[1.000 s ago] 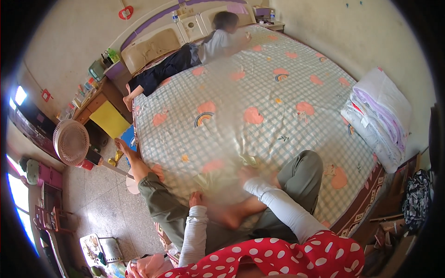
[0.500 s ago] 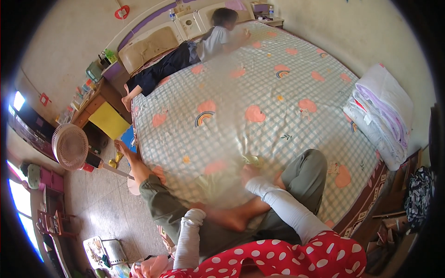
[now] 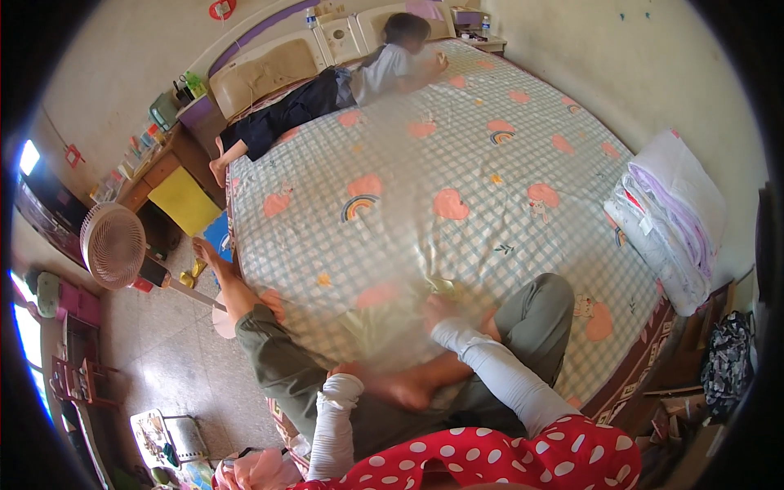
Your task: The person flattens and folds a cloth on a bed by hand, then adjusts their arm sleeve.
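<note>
A pale yellow-green cloth (image 3: 369, 322) lies on the bed in front of my crossed legs, partly lost in a hazy smear. My right hand (image 3: 439, 311) is closed at the cloth's right end, and a bit of it sticks out past the fingers. Low over my shin, beside my bare foot (image 3: 406, 393), is my left hand (image 3: 349, 370); haze hides its fingers, so I cannot see what it holds. White sleeves cover both forearms. Beneath everything is a checked bedsheet (image 3: 450, 203) with pink and rainbow prints.
Another person (image 3: 331, 91) lies along the headboard. Folded quilts (image 3: 671, 214) are stacked at the bed's right edge. A fan (image 3: 113, 246) stands off the left side, near a wooden desk (image 3: 159, 170). A small white-framed stool (image 3: 167, 439) is on the floor lower left.
The whole view has shifted slightly. My hands and the cloth stay in nearly the same place, and the person by the headboard has barely moved.
</note>
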Available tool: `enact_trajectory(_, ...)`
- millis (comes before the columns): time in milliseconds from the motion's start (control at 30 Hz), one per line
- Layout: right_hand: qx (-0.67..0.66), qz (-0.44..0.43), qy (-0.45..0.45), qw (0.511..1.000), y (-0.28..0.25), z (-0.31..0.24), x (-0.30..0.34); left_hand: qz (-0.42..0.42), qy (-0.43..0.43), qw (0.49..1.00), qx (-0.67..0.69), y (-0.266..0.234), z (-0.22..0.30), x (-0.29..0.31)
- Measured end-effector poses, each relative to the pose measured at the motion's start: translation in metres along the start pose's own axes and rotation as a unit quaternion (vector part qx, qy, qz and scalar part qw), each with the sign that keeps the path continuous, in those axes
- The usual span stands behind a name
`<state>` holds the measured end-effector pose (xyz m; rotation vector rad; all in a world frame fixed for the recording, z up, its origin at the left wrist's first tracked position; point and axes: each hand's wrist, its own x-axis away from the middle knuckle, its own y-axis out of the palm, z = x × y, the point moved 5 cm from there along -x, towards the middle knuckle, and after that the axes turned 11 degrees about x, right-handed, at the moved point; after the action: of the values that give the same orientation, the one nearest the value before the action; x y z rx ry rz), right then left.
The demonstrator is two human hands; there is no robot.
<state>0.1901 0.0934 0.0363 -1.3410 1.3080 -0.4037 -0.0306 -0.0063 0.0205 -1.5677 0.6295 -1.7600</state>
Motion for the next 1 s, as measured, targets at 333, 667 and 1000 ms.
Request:
enact_trajectory(333, 0.075, 0.010, 0.043, 0.996, 0.023, 0.003, 0.002, 0.375, 0.158, 0.887, 0.218, -0.014, 0.058, -0.064)
enact_trajectory(667, -0.008, -0.031, 0.004, 0.999, 0.025, -0.021, -0.009, 0.375, 0.071, 0.917, 0.118, -0.013, 0.067, -0.064)
enact_trajectory(1000, -0.100, -0.145, 0.054, 0.983, 0.053, -0.029, -0.020, 0.399, 0.032, 0.906, 0.134, -0.015, 0.053, -0.075)
